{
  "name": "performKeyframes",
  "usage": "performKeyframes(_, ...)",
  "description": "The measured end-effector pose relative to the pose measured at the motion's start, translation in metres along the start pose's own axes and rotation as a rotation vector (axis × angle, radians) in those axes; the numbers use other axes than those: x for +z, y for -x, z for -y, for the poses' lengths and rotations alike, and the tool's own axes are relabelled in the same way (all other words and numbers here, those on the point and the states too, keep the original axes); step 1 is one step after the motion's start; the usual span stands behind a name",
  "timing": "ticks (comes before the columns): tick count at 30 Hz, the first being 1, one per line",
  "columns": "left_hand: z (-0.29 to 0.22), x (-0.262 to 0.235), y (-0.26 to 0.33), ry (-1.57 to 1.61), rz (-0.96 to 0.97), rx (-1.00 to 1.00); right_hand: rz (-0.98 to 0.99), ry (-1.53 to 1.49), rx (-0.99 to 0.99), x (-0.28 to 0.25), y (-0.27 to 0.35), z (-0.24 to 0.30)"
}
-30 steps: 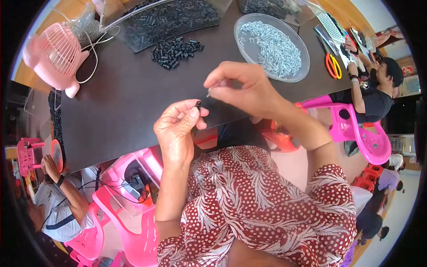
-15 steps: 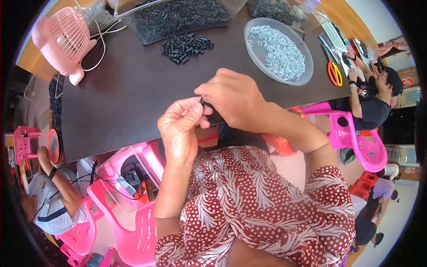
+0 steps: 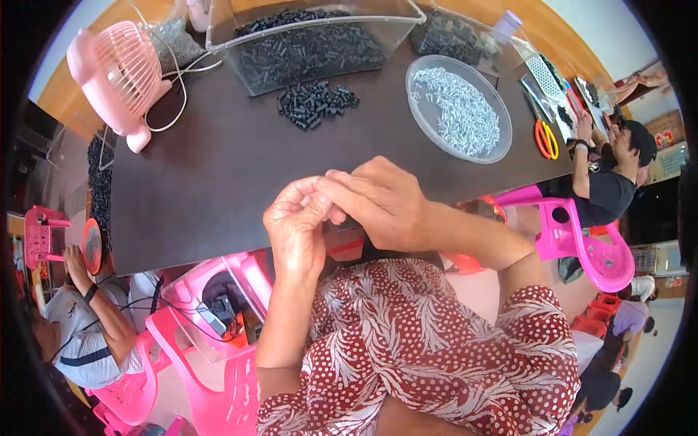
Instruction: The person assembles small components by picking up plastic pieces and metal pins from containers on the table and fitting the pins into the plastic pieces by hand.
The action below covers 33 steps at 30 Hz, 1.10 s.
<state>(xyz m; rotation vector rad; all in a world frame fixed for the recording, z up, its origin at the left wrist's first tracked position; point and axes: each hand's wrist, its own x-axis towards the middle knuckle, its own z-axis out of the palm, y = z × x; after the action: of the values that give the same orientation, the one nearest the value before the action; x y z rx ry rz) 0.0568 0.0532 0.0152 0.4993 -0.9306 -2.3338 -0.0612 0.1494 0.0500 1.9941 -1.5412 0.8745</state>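
My left hand (image 3: pixel 294 225) and my right hand (image 3: pixel 389 206) meet fingertip to fingertip near the front edge of the dark table (image 3: pixel 211 182). The left thumb and fingers are pinched together, and the right thumb and fingers close over their tips. A small black part showed in the left fingertips half a second ago; the fingers now cover it. Beyond my hands lies a loose pile of small black plastic pieces (image 3: pixel 317 104). To the right sits a round clear tub (image 3: pixel 425 123) holding many small silvery metal pieces (image 3: pixel 465 109).
A clear bin (image 3: pixel 251 86) of black pieces stands behind the pile. A pink fan (image 3: pixel 120 76) with a white cord is at left. Orange-handled scissors (image 3: pixel 545 140) lie at right. One person (image 3: pixel 614 167) works at right, another (image 3: pixel 94 320) sits at left beside pink chairs.
The view has tilted, so the table things sit lower in it. My right hand has turned and its fingers have closed over the left fingertips, hiding the black part.
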Motion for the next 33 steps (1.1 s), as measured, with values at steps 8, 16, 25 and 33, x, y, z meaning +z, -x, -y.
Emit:
performKeyframes(8, 0.000, -0.009, -0.007, -0.081, 0.006, 0.034, -0.009, 0.005, 0.510, 0.022, 0.010, -0.061)
performKeyframes(16, -0.002, -0.011, -0.008, -0.082, 0.002, 0.028, 0.009, 0.163, 0.599, 0.046, 0.019, -0.093)
performKeyframes(25, -0.001, -0.010, -0.007, -0.084, -0.006, 0.028, 0.136, 0.316, 0.625, 0.064, 0.014, -0.098)
performKeyframes(33, -0.001, -0.010, -0.007, -0.088, -0.032, 0.031, 0.094, 0.041, 0.762, 0.038, 0.019, -0.090)
